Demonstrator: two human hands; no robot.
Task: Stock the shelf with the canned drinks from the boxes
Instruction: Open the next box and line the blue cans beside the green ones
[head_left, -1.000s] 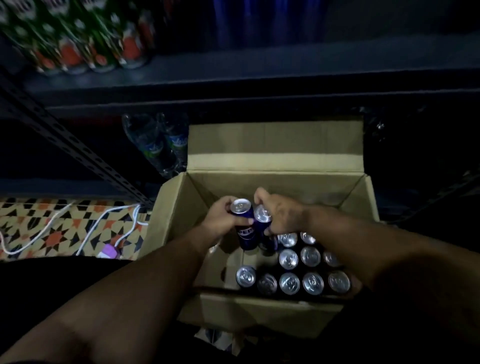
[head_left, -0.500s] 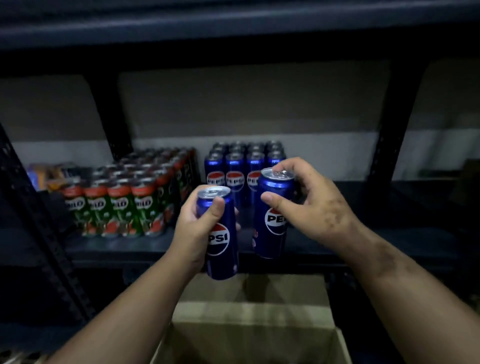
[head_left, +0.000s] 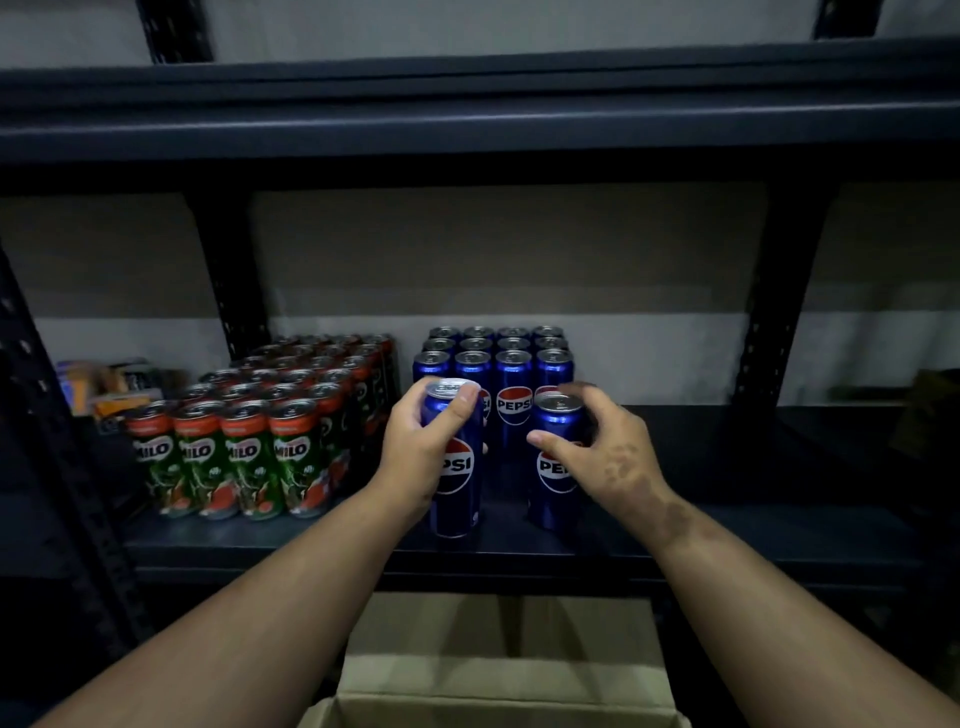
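My left hand (head_left: 423, 451) grips a blue Pepsi can (head_left: 457, 499) that stands upright near the front of the dark shelf (head_left: 727, 525). My right hand (head_left: 608, 449) holds a second blue Pepsi can (head_left: 551, 467), also upright on the shelf, a little to the right of the first. Both cans sit just in front of a block of several blue Pepsi cans (head_left: 511, 374) standing in rows. The open cardboard box (head_left: 498, 670) lies below the shelf edge between my forearms; its contents are hidden.
A block of several green Milo cans (head_left: 244, 447) fills the shelf to the left of the Pepsi cans. Small packets (head_left: 104, 387) lie at the far left. The shelf surface to the right is bare. An upper shelf (head_left: 467, 119) hangs overhead, with black uprights (head_left: 763, 312) behind.
Both hands lifted one Pepsi can each out of the box, carried them up and forward, and now the cans stand on the shelf in front of the Pepsi rows.
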